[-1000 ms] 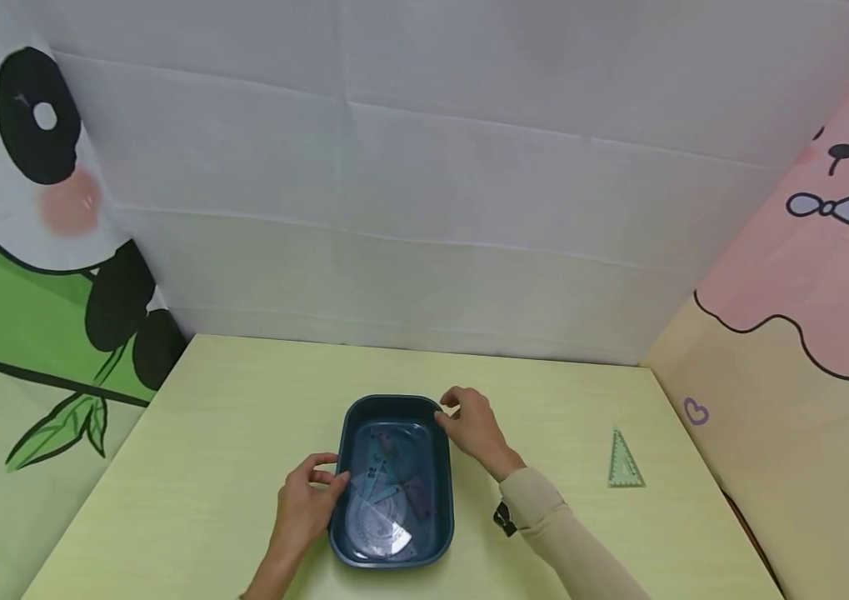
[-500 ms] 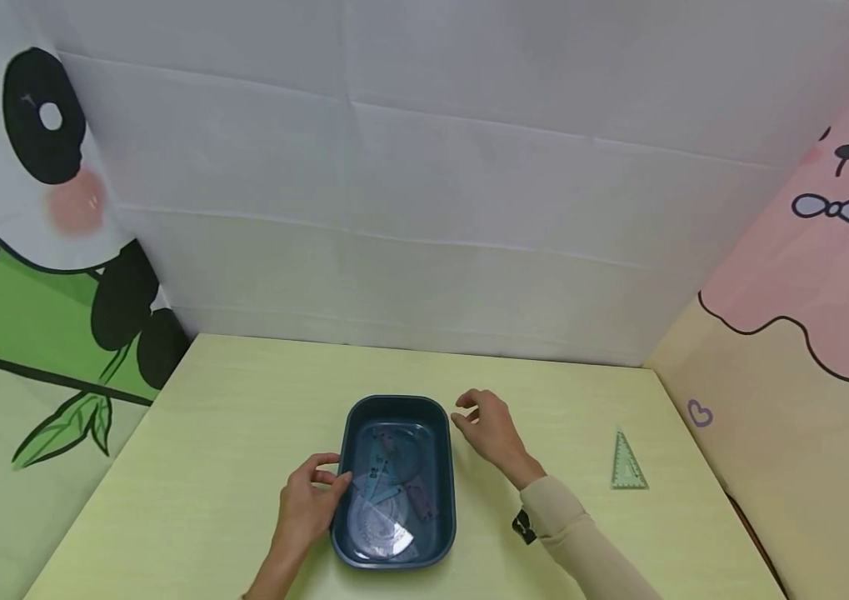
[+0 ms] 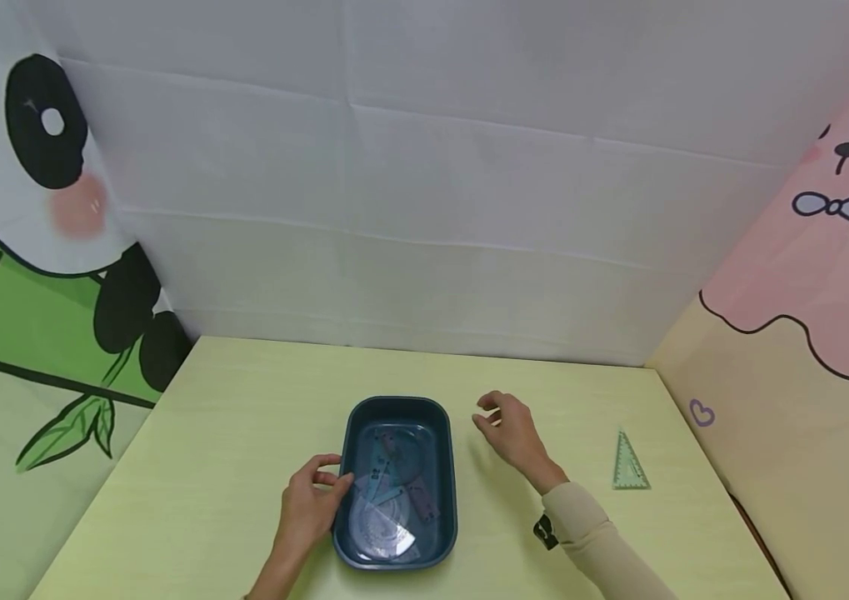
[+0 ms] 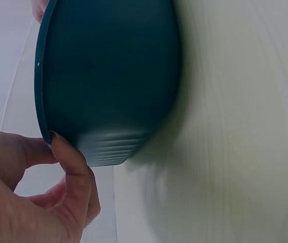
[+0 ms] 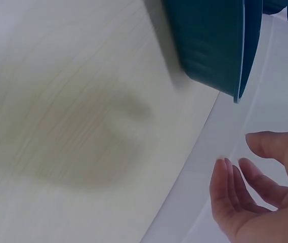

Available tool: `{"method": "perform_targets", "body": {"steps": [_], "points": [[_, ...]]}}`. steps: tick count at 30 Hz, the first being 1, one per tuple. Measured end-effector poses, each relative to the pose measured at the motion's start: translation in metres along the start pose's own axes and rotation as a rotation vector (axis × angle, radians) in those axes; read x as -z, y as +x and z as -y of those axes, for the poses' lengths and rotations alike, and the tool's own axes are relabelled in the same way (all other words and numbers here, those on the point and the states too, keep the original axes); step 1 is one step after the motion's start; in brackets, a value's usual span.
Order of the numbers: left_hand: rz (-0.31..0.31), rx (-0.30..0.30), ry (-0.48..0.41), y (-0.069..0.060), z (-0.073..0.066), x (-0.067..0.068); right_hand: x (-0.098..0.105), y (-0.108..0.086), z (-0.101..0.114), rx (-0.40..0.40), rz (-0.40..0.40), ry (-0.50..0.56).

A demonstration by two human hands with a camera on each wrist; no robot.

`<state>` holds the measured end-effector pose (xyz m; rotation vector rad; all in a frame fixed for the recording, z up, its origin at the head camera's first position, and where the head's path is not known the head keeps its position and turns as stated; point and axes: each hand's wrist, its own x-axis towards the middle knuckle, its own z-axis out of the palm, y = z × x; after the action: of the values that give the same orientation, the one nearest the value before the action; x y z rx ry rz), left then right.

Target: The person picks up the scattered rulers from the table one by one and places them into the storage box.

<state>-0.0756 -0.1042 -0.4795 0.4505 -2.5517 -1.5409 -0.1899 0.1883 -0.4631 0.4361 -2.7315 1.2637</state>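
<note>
A dark blue plastic tray stands on the table in front of me. Inside it lie a clear protractor, a bluish triangular piece and a purplish ruler-like strip, overlapping. With thumb and fingers, my left hand pinches the tray's left rim; the left wrist view shows this grip on the tray wall up close. My right hand hovers off the tray's far right corner, its fingers loosely bent and nothing between them. In the right wrist view, a gap separates these fingertips from the tray.
A green set square lies on the pale yellow table to the right. A white cloth wall rises behind the table's back edge. Printed cartoon panels, one with a pink figure, flank both sides.
My right hand has let go of the tray's far right corner and moved away to the right. The left hand keeps its hold on the rim, and the tray stays in place.
</note>
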Motion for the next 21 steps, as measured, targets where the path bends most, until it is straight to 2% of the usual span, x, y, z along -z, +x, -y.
{"method": "perform_targets", "body": {"steps": [21], "points": [[0.007,0.008,-0.001,-0.001,-0.002,0.0,0.027,-0.011,-0.032,-0.1,-0.043,-0.009]]}}
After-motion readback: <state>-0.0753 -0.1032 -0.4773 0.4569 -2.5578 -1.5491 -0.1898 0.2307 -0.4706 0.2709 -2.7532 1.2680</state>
